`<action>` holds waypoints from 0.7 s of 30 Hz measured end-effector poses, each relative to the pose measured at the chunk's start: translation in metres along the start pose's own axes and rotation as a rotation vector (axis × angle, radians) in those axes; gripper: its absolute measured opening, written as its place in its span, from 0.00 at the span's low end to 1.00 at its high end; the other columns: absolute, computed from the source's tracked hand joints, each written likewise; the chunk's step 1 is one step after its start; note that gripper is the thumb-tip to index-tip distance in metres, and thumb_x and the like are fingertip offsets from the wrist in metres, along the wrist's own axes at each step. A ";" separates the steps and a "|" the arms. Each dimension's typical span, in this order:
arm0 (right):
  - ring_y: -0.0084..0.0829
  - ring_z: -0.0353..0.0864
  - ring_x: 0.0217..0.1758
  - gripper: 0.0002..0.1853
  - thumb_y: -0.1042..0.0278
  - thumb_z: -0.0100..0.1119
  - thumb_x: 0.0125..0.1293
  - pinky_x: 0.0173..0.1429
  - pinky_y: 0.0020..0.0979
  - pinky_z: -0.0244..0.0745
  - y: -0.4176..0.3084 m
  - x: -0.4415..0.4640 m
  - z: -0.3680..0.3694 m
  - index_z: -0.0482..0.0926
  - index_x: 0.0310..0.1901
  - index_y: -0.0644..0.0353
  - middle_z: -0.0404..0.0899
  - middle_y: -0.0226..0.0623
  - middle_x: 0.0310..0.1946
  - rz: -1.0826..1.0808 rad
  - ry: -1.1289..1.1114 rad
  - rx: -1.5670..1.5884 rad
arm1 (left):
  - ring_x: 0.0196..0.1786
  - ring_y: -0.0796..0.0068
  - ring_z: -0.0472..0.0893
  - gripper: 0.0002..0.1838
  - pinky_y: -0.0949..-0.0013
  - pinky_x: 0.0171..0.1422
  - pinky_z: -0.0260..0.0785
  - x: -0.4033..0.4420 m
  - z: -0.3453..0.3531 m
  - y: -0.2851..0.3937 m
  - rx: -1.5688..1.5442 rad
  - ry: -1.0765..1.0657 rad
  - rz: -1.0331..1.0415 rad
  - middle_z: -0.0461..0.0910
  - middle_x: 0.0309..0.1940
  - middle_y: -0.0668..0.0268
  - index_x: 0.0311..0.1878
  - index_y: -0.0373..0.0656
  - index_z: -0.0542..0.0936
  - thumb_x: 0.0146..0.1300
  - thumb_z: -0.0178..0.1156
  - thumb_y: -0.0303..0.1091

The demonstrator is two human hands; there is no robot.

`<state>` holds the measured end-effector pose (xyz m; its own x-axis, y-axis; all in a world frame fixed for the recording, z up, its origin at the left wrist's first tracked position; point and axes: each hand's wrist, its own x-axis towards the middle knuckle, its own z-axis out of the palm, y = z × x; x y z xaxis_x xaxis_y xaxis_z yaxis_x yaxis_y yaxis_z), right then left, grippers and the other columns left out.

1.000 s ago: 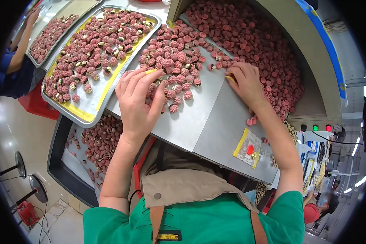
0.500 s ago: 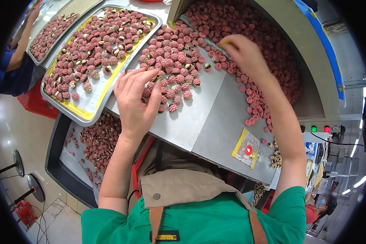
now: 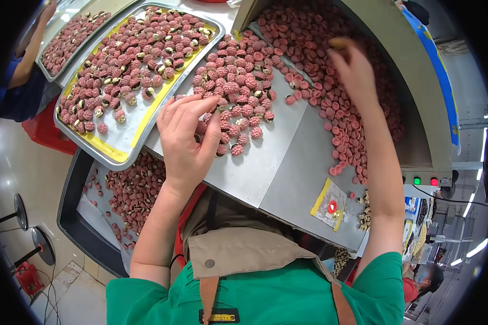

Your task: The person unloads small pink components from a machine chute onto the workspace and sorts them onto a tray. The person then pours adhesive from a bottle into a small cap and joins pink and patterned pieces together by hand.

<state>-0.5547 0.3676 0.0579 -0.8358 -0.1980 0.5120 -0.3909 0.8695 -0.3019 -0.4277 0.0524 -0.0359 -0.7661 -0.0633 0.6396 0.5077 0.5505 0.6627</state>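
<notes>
The left hand (image 3: 190, 138) is curling over raspberry-shaped pieces (image 3: 233, 86) lying mixed ways on the metal table (image 3: 249, 179); the right hand (image 3: 355, 73) is hovering, fingers bent, over pink caps (image 3: 341, 127) (either's grasp I cannot tell); a patch (image 3: 219, 316) is reading "FASHION".

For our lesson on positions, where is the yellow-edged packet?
In the head view, the packet lies on the metal table, right of centre, just below loose pink pieces.

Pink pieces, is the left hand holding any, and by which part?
That can't be told: the left hand curls by pink pieces, its fingertips too unclear.
</notes>
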 end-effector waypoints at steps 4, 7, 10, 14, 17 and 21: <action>0.34 0.82 0.37 0.09 0.69 0.60 0.67 0.44 0.32 0.76 -0.038 -0.027 0.013 0.82 0.45 0.62 0.81 0.40 0.39 0.029 -0.419 0.117 | 0.57 0.63 0.77 0.14 0.64 0.61 0.68 -0.001 0.000 0.000 -0.030 -0.003 0.004 0.83 0.48 0.60 0.51 0.40 0.84 0.62 0.65 0.23; 0.37 0.82 0.42 0.10 0.69 0.60 0.67 0.49 0.35 0.76 -0.053 -0.032 0.015 0.81 0.46 0.63 0.80 0.42 0.39 0.227 -0.492 0.278 | 0.57 0.62 0.77 0.14 0.64 0.61 0.69 -0.001 -0.002 0.001 -0.036 0.010 0.020 0.83 0.47 0.60 0.51 0.40 0.84 0.61 0.65 0.23; 0.40 0.81 0.47 0.12 0.70 0.60 0.67 0.53 0.38 0.76 -0.059 -0.045 0.014 0.79 0.49 0.64 0.79 0.44 0.39 0.001 -0.572 0.110 | 0.54 0.62 0.80 0.16 0.54 0.69 0.62 -0.002 -0.002 -0.003 -0.067 0.092 0.111 0.84 0.43 0.66 0.49 0.46 0.84 0.56 0.68 0.28; 0.43 0.81 0.49 0.13 0.71 0.60 0.67 0.52 0.38 0.76 -0.063 -0.072 0.031 0.76 0.51 0.64 0.76 0.45 0.45 -0.075 -0.515 0.140 | 0.58 0.68 0.78 0.22 0.51 0.73 0.58 -0.012 -0.008 0.010 0.020 0.028 0.224 0.80 0.49 0.71 0.53 0.55 0.83 0.52 0.71 0.31; 0.44 0.81 0.49 0.14 0.72 0.61 0.66 0.53 0.38 0.76 -0.061 -0.087 0.031 0.76 0.52 0.64 0.74 0.45 0.47 -0.014 -0.463 0.130 | 0.59 0.61 0.77 0.23 0.50 0.72 0.58 -0.037 -0.020 0.025 0.006 -0.038 0.250 0.79 0.50 0.68 0.52 0.53 0.83 0.49 0.71 0.28; 0.45 0.80 0.47 0.14 0.74 0.61 0.66 0.51 0.39 0.76 -0.062 -0.099 0.040 0.75 0.53 0.63 0.73 0.45 0.47 -0.041 -0.351 0.140 | 0.61 0.53 0.74 0.24 0.50 0.72 0.59 -0.052 -0.046 0.011 0.216 0.061 0.164 0.78 0.52 0.63 0.52 0.50 0.83 0.48 0.70 0.25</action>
<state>-0.4633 0.3154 -0.0062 -0.8899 -0.3959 0.2266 -0.4558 0.7920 -0.4062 -0.3645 0.0235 -0.0443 -0.6520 -0.0054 0.7582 0.5220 0.7220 0.4540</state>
